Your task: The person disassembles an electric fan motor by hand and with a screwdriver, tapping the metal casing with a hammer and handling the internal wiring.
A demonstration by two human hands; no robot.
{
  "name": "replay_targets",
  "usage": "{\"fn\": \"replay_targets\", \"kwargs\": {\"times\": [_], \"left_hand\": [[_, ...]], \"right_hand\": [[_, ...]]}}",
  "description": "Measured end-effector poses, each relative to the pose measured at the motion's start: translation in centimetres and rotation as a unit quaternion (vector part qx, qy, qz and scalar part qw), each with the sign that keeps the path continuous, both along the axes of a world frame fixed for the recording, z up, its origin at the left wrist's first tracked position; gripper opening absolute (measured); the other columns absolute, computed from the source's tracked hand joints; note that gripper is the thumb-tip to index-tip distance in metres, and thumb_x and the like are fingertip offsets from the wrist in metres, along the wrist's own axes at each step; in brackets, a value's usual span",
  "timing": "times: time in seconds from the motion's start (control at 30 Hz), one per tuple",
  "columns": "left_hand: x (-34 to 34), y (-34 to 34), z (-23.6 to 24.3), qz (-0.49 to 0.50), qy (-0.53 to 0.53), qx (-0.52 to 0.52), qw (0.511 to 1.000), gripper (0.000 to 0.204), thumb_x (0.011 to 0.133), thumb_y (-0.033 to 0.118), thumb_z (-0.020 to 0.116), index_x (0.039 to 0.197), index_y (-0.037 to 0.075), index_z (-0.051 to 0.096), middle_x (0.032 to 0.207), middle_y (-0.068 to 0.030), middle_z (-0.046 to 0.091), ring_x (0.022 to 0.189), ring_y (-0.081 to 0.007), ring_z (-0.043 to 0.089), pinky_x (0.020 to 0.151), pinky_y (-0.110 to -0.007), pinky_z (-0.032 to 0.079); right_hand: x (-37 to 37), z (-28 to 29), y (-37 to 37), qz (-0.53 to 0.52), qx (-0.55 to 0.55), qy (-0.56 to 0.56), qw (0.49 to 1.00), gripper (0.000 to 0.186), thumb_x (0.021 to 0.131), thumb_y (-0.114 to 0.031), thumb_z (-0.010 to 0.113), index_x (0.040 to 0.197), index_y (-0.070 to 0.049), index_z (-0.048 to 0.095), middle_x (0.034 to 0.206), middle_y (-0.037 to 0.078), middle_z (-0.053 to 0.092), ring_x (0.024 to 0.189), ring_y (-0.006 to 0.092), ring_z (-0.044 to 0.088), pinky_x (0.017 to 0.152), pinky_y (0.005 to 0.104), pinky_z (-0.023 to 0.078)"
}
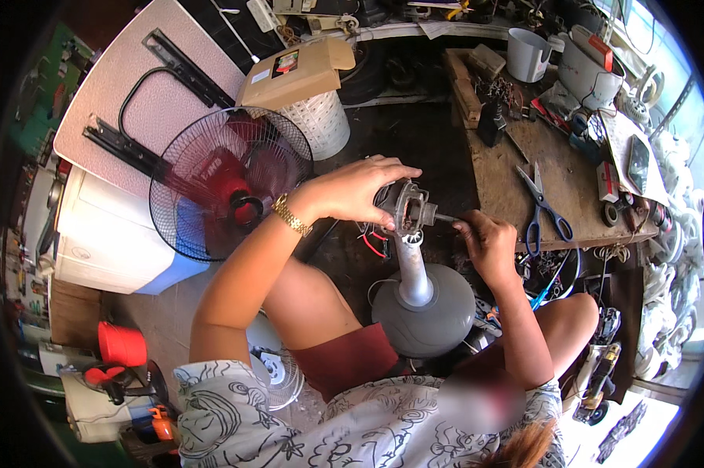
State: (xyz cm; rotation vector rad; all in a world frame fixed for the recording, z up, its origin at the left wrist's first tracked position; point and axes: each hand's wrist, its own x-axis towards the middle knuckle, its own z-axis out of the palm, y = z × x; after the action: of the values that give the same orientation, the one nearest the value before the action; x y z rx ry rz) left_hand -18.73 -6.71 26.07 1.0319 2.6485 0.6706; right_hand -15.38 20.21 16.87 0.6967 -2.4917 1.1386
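Observation:
My left hand (360, 191) is wrapped round a bare electric fan motor (408, 207), thumb at its near side and fingers over its top. The motor sits at the top of a silver metal post (414, 277) that rises from a round grey fan base (438, 327) between my legs. From its right side sticks a thin metal shaft (444, 218). The fingers of my right hand (488, 242) are closed in a pinch on the shaft's outer end. Red and dark wires (377, 243) hang below the motor, beside the post.
On the wooden workbench (516, 183) at right lie blue-handled scissors (541, 203), a grey mug (528, 56), a phone (638, 165) and small parts. A caged red fan (227, 183) stands at left before a pink board (141, 86). A cardboard box (297, 78) tops a white basket (325, 129).

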Motion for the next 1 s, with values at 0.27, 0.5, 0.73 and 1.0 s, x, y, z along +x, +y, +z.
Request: {"fn": "replay_targets", "kwargs": {"times": [0.27,0.5,0.73,1.0], "left_hand": [[-0.6,-0.2,-0.3,-0.031,0.027,-0.043,0.998,0.09,0.06,0.024,0.084,0.139,0.005,0.044,0.12,-0.0151,0.057,0.115,-0.0316,0.051,0.101,-0.039,0.041],[0.9,-1.2,0.6,0.006,0.017,0.034,0.999,0.1,0.055,0.019,0.085,0.142,0.017,0.035,0.11,-0.0175,0.061,0.107,-0.0324,0.059,0.095,-0.04,0.045],[-0.1,-3.0,5.4,0.066,-0.014,0.038,0.997,0.106,0.056,0.017,0.083,0.146,0.022,0.027,0.104,-0.0148,0.06,0.102,-0.0268,0.06,0.095,-0.038,0.045],[-9.9,-5.1,5.5,0.168,0.098,-0.031,0.981,0.104,0.061,0.032,0.084,0.145,0.014,0.027,0.114,-0.022,0.057,0.105,-0.031,0.057,0.094,-0.035,0.043]], "right_hand": [[1.0,-0.5,-0.3,-0.006,-0.037,0.051,0.998,0.04,0.069,-0.009,0.079,0.104,-0.004,0.061,0.094,0.014,0.058,0.091,0.0346,0.058,0.076,0.0398,0.048],[6.8,-5.7,4.9,-0.111,-0.089,-0.039,0.989,0.064,0.073,0.0,0.073,0.13,-0.003,0.044,0.125,0.018,0.044,0.097,0.0307,0.055,0.087,0.0374,0.046],[12.4,-6.2,10.4,-0.165,-0.175,-0.121,0.963,0.055,0.075,0.009,0.065,0.126,-0.003,0.047,0.124,0.011,0.047,0.088,0.0187,0.054,0.078,0.0299,0.047],[12.3,-5.1,11.2,-0.16,-0.132,-0.068,0.976,0.049,0.076,0.01,0.064,0.121,-0.002,0.051,0.121,0.011,0.049,0.086,0.0179,0.055,0.072,0.0291,0.047]]}}
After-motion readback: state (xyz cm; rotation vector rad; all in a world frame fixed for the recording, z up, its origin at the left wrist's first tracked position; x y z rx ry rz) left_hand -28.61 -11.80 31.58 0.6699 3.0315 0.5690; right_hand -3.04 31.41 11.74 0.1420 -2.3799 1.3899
